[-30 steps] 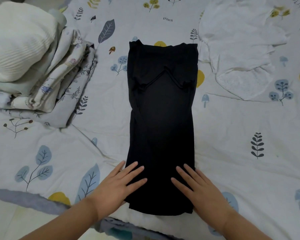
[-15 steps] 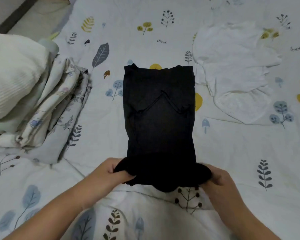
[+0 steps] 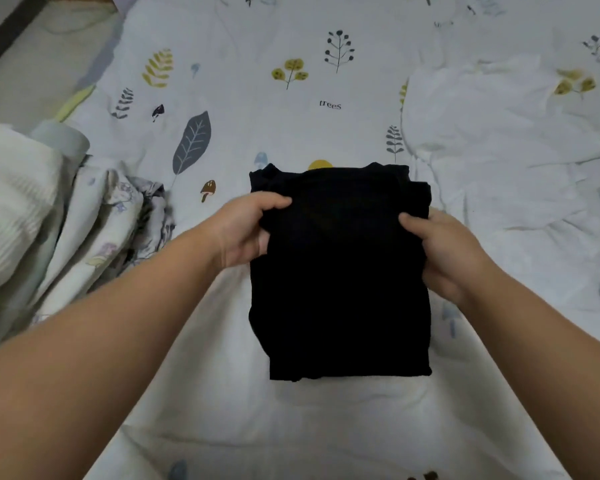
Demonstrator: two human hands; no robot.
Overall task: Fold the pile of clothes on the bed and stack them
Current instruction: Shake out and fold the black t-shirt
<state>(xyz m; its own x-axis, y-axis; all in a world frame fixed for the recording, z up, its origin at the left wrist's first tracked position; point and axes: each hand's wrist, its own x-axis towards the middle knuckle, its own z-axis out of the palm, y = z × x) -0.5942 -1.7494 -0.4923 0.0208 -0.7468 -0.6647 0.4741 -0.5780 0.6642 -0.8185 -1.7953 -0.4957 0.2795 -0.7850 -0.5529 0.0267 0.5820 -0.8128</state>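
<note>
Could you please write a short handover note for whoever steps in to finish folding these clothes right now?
Left hand grips the left edge of the black garment; right hand grips its right edge.
The black garment lies on the bedsheet, its near half doubled over the far half, top edges nearly aligned.
Done: a stack of folded clothes sits at left.
Left: release and smooth this fold, move it onto the stack, then fold the white garment lying unfolded at upper right.

L hand fingers curled, gripping | R hand same
</note>
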